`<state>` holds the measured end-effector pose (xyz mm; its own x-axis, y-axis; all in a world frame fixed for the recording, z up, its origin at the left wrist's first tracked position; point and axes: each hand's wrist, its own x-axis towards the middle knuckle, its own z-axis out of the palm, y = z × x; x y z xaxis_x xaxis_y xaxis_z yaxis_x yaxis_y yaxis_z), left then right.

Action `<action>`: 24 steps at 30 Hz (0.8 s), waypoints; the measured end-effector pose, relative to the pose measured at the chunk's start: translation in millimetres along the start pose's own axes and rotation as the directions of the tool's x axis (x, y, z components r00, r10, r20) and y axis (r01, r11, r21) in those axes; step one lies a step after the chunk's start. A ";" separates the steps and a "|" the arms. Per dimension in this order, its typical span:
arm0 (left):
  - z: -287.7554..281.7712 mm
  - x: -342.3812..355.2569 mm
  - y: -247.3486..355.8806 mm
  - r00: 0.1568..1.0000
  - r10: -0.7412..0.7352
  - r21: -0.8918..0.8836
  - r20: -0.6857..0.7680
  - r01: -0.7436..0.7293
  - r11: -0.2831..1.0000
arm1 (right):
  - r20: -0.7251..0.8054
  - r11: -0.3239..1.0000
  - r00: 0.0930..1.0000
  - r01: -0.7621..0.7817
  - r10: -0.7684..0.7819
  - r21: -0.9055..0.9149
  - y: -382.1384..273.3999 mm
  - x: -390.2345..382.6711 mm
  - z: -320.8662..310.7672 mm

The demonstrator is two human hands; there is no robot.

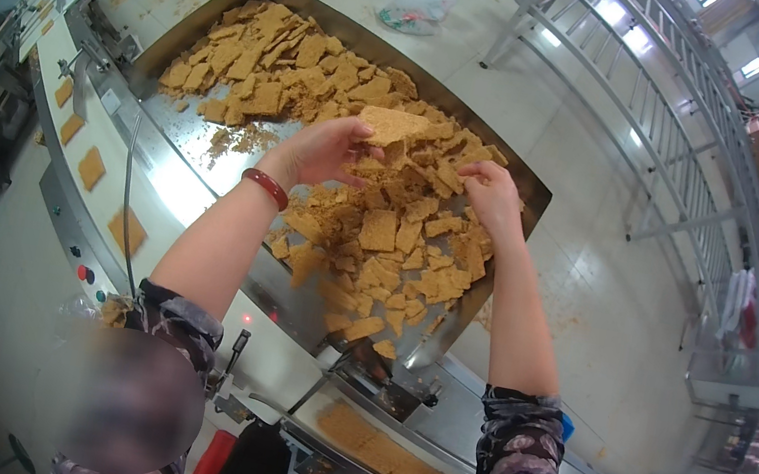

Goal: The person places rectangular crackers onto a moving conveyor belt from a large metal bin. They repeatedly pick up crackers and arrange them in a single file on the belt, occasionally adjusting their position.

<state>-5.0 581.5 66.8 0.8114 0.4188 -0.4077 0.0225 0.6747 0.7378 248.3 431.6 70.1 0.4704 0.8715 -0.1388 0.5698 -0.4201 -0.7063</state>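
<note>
A person's left hand point(318, 153), toward 11 o'clock, is clamped on the edge of a flat, grainy, golden slab point(397, 124) at 12. The right hand point(493, 196), near 2 o'clock, has bent fingers touching a jagged piece point(449, 177); I cannot tell whether they grip it. Both hands are above a straight-sided metal tray point(527, 194), heaped with rough, crumbly shards point(378, 231), the hands well apart. Shiny bare metal shows inside toward 9 o'clock. Beyond that rim, a pale belt point(109, 129) carries flat, brown squares point(91, 169); past the opposite rim, at 3, lies smooth floor point(585, 223).
</note>
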 end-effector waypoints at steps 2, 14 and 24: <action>5.6 -1.8 0.2 0.985 0.159 0.449 -0.063 -0.115 0.886 | -0.079 0.975 0.981 0.162 -0.176 -0.150 -6.9 0.6 16.5; 28.0 -46.4 -30.4 0.629 0.459 0.743 0.627 -0.306 -0.595 | 0.478 0.528 0.878 -0.407 0.001 0.745 -25.8 -30.5 43.3; 37.9 -63.8 -67.4 0.907 0.344 0.863 0.242 -0.040 -0.503 | -0.303 0.982 0.949 0.135 -0.090 0.132 -18.9 -151.1 -0.2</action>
<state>-36.2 486.3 63.4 0.8855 0.4645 0.0141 0.4604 -0.8810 0.1092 166.6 307.8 104.5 0.5993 0.7879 0.1417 0.5343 -0.2618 -0.8037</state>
